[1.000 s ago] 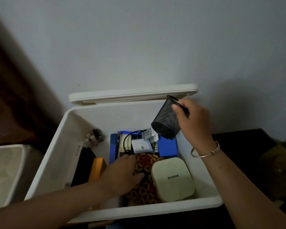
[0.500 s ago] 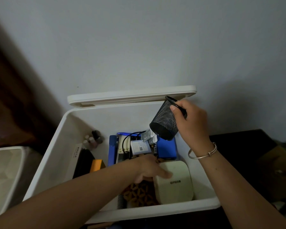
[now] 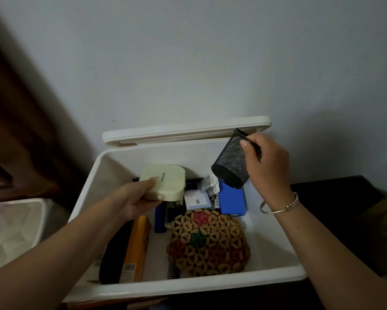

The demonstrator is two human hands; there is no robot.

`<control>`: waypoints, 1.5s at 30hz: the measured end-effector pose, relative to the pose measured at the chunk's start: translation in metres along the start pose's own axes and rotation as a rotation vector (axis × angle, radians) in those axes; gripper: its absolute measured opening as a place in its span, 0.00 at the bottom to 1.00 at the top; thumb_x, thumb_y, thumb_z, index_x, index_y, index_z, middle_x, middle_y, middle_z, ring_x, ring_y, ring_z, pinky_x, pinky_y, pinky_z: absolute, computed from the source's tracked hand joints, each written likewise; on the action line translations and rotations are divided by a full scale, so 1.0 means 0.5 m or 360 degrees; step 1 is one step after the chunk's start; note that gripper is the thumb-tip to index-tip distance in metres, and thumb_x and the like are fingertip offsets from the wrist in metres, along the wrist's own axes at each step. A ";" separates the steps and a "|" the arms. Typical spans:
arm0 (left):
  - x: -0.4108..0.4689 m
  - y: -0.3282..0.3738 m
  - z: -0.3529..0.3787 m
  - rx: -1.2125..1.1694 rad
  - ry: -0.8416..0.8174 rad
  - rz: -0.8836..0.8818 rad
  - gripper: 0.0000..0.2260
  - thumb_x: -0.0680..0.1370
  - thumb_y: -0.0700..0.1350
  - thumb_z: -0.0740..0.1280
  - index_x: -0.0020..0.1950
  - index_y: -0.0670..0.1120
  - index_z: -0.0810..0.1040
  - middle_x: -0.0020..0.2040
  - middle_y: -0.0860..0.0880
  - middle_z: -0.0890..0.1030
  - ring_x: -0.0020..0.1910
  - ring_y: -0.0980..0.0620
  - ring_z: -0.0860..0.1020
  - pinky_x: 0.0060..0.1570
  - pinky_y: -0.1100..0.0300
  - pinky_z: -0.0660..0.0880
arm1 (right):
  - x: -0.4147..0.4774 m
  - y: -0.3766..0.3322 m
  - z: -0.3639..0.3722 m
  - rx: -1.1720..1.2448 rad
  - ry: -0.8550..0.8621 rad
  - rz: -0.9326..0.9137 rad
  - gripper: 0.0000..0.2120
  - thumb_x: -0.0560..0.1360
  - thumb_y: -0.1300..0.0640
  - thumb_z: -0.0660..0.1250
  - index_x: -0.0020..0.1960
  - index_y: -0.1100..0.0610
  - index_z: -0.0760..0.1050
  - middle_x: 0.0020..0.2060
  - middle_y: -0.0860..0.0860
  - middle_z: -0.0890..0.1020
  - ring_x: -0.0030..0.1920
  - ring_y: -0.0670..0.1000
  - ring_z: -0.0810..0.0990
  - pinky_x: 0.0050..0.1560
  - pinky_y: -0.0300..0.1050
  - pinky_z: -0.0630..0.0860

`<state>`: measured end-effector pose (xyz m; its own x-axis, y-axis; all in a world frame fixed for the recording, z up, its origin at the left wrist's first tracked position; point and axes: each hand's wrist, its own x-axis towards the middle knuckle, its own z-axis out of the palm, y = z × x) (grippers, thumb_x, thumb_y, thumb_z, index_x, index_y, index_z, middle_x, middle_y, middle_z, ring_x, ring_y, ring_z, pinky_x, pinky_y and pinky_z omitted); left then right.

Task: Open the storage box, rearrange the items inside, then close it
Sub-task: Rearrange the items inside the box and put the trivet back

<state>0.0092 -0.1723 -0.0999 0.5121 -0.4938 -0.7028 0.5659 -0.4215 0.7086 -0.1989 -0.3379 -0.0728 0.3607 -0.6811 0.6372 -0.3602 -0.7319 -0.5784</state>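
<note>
The left hand (image 3: 138, 202) grips a cream case (image 3: 163, 184), held up over the box (image 3: 188, 285). The right hand (image 3: 266, 166) pinches a mesh cup (image 3: 230, 166) by its rim, tilted. Below both lies a round mat (image 3: 208, 242). I think it is best to set each down flat, so the lid (image 3: 185, 130) can shut.

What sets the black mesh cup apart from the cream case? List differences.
The black mesh cup is round, dark and see-through; the cream case is flat, pale and solid. The right hand pinches the cup by its rim, tilted; the left hand grips the case at one edge. Both are held over the storage box.
</note>
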 end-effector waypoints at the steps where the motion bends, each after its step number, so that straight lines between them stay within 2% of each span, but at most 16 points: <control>1: 0.006 -0.004 0.000 -0.0005 0.0036 -0.0016 0.11 0.80 0.42 0.63 0.62 0.41 0.73 0.53 0.42 0.79 0.44 0.47 0.78 0.31 0.54 0.81 | 0.000 0.000 0.000 -0.0003 -0.0004 -0.0003 0.08 0.78 0.57 0.62 0.45 0.60 0.77 0.35 0.50 0.79 0.35 0.48 0.76 0.31 0.38 0.71; 4: 0.017 -0.022 0.009 0.0103 0.0064 0.0018 0.08 0.80 0.41 0.63 0.58 0.38 0.72 0.56 0.41 0.76 0.46 0.46 0.77 0.41 0.52 0.76 | -0.002 0.001 0.002 -0.0030 -0.0009 -0.0022 0.08 0.78 0.57 0.62 0.46 0.60 0.77 0.36 0.51 0.80 0.35 0.47 0.75 0.31 0.33 0.68; 7: 0.031 -0.039 0.012 0.0404 0.0180 0.0187 0.18 0.80 0.43 0.64 0.66 0.34 0.69 0.61 0.39 0.75 0.56 0.42 0.76 0.46 0.52 0.76 | -0.004 0.000 0.005 -0.0039 -0.0019 -0.0038 0.08 0.77 0.57 0.63 0.45 0.61 0.77 0.35 0.53 0.80 0.35 0.48 0.76 0.31 0.34 0.68; 9: 0.039 -0.044 0.004 0.0907 0.0392 0.0423 0.19 0.79 0.45 0.65 0.66 0.35 0.69 0.58 0.41 0.74 0.57 0.42 0.75 0.46 0.52 0.76 | -0.004 0.001 0.005 -0.0042 -0.0026 -0.0045 0.08 0.77 0.57 0.63 0.46 0.61 0.77 0.36 0.52 0.80 0.35 0.47 0.75 0.31 0.31 0.67; 11: 0.043 -0.045 -0.004 0.1457 0.0605 0.0647 0.20 0.78 0.47 0.66 0.64 0.37 0.69 0.61 0.41 0.71 0.59 0.41 0.73 0.56 0.49 0.74 | -0.004 0.001 0.004 -0.0035 -0.0037 -0.0041 0.08 0.78 0.57 0.62 0.46 0.60 0.77 0.35 0.52 0.80 0.35 0.46 0.75 0.31 0.30 0.67; 14: 0.016 -0.055 0.001 0.1796 0.0703 0.0957 0.19 0.78 0.48 0.65 0.65 0.40 0.69 0.63 0.41 0.68 0.60 0.43 0.70 0.61 0.50 0.71 | -0.004 0.000 0.004 -0.0018 -0.0030 -0.0045 0.08 0.77 0.58 0.63 0.45 0.61 0.78 0.35 0.52 0.80 0.35 0.46 0.75 0.32 0.31 0.68; 17: -0.022 -0.084 0.017 0.2066 0.0461 0.1100 0.13 0.77 0.45 0.64 0.59 0.42 0.73 0.57 0.45 0.74 0.53 0.47 0.75 0.50 0.57 0.74 | -0.004 0.001 0.003 -0.0010 -0.0012 -0.0038 0.08 0.77 0.58 0.63 0.45 0.61 0.78 0.35 0.52 0.80 0.34 0.47 0.75 0.32 0.30 0.67; 20: -0.053 -0.120 0.041 0.2404 -0.0084 0.0501 0.07 0.78 0.49 0.64 0.49 0.45 0.73 0.47 0.50 0.75 0.50 0.50 0.76 0.45 0.62 0.70 | -0.003 0.002 0.004 -0.0008 -0.0005 -0.0034 0.09 0.77 0.57 0.63 0.45 0.61 0.78 0.35 0.53 0.81 0.34 0.48 0.76 0.31 0.34 0.69; 22: -0.049 -0.146 0.056 0.2330 -0.0337 0.0225 0.07 0.79 0.46 0.62 0.43 0.46 0.69 0.48 0.46 0.75 0.55 0.46 0.77 0.47 0.60 0.70 | -0.003 0.001 0.004 -0.0005 -0.0007 -0.0043 0.09 0.77 0.58 0.63 0.45 0.62 0.78 0.34 0.54 0.81 0.34 0.49 0.77 0.32 0.37 0.71; 23: -0.045 -0.154 0.061 0.2224 -0.0353 0.0178 0.05 0.79 0.45 0.62 0.46 0.45 0.70 0.52 0.43 0.75 0.55 0.46 0.77 0.47 0.60 0.73 | -0.003 0.001 0.004 -0.0003 -0.0010 -0.0049 0.09 0.77 0.58 0.63 0.45 0.62 0.78 0.34 0.54 0.81 0.34 0.49 0.77 0.32 0.39 0.71; 25: -0.040 -0.162 0.066 0.1949 -0.0252 0.0150 0.06 0.79 0.46 0.63 0.49 0.44 0.70 0.48 0.47 0.74 0.43 0.54 0.75 0.38 0.67 0.73 | -0.002 0.001 0.005 -0.0006 -0.0013 -0.0055 0.09 0.77 0.58 0.63 0.45 0.62 0.78 0.34 0.54 0.81 0.34 0.50 0.77 0.32 0.41 0.72; 27: -0.030 -0.166 0.072 0.1576 -0.0222 0.0043 0.09 0.79 0.45 0.65 0.41 0.47 0.68 0.40 0.50 0.73 0.37 0.57 0.71 0.31 0.70 0.68 | -0.001 0.002 0.005 0.0001 -0.0009 -0.0049 0.09 0.77 0.58 0.63 0.44 0.62 0.78 0.34 0.54 0.81 0.34 0.50 0.77 0.32 0.42 0.73; 30: -0.025 -0.167 0.079 0.1272 -0.0267 -0.0111 0.05 0.77 0.43 0.67 0.47 0.41 0.76 0.46 0.45 0.78 0.44 0.52 0.76 0.39 0.66 0.72 | -0.002 0.003 0.006 0.0003 -0.0007 -0.0042 0.09 0.77 0.57 0.63 0.45 0.61 0.78 0.34 0.53 0.81 0.34 0.48 0.76 0.32 0.38 0.72; 34: -0.017 -0.168 0.083 0.1239 -0.0353 -0.0188 0.15 0.75 0.43 0.69 0.61 0.39 0.77 0.57 0.44 0.79 0.58 0.48 0.76 0.54 0.59 0.75 | -0.001 0.003 0.006 -0.0002 -0.0010 -0.0033 0.09 0.77 0.57 0.63 0.45 0.61 0.79 0.34 0.53 0.81 0.34 0.46 0.75 0.32 0.30 0.67; 41: -0.014 -0.166 0.070 0.1075 -0.0433 -0.0281 0.14 0.75 0.42 0.69 0.60 0.46 0.75 0.58 0.48 0.79 0.56 0.52 0.76 0.43 0.64 0.74 | -0.001 0.000 0.007 0.0000 -0.0038 -0.0040 0.08 0.77 0.58 0.63 0.46 0.61 0.79 0.35 0.53 0.81 0.34 0.46 0.76 0.32 0.28 0.68; 45: -0.021 -0.167 0.082 0.1008 -0.0468 -0.0314 0.11 0.75 0.38 0.68 0.57 0.40 0.78 0.57 0.43 0.80 0.57 0.47 0.79 0.54 0.60 0.77 | 0.000 0.000 0.007 0.0000 -0.0035 -0.0044 0.08 0.77 0.58 0.63 0.45 0.61 0.79 0.35 0.53 0.81 0.34 0.45 0.75 0.33 0.27 0.67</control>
<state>-0.0699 -0.1631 -0.1491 0.1940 -0.5096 -0.8383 0.1016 -0.8395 0.5338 -0.1959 -0.3377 -0.0746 0.3893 -0.6609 0.6416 -0.3499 -0.7504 -0.5607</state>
